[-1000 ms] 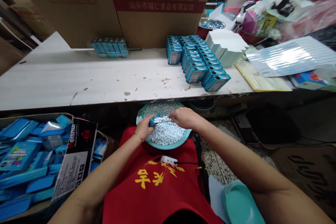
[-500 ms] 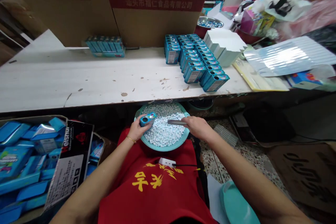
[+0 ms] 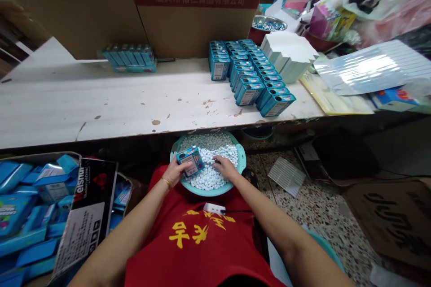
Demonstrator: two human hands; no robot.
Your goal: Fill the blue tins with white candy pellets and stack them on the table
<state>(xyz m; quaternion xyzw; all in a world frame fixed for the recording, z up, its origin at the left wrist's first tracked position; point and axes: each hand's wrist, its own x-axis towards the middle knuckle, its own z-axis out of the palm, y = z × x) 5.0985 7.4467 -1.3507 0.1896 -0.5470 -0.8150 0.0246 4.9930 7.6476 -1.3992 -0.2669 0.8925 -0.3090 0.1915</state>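
Observation:
My left hand (image 3: 173,172) grips a small blue tin (image 3: 191,161) by its side, tilted over the left part of a turquoise basin (image 3: 241,161). The tin's printed label faces up toward me. White and pale blue candy pellets (image 3: 210,178) fill the basin. Over the pellets, my right hand (image 3: 226,168) is closed, its fingers curled round a metal scoop (image 3: 215,160); only a small dark bit of it shows, the rest hidden by the hand or the pellets. The basin sits at my lap, under the table edge.
Rows of blue tins (image 3: 247,92) stand on the white table (image 3: 134,103), with another group (image 3: 129,57) further left. A large cardboard box (image 3: 188,27) is behind. White card stacks (image 3: 289,51) stand right. An open box (image 3: 82,215) of blue tins is at lower left.
My right hand has moved left and lowered toward the pellets; the scoop's flat metal length no longer shows. My left hand has turned the tin so its broad label face shows.

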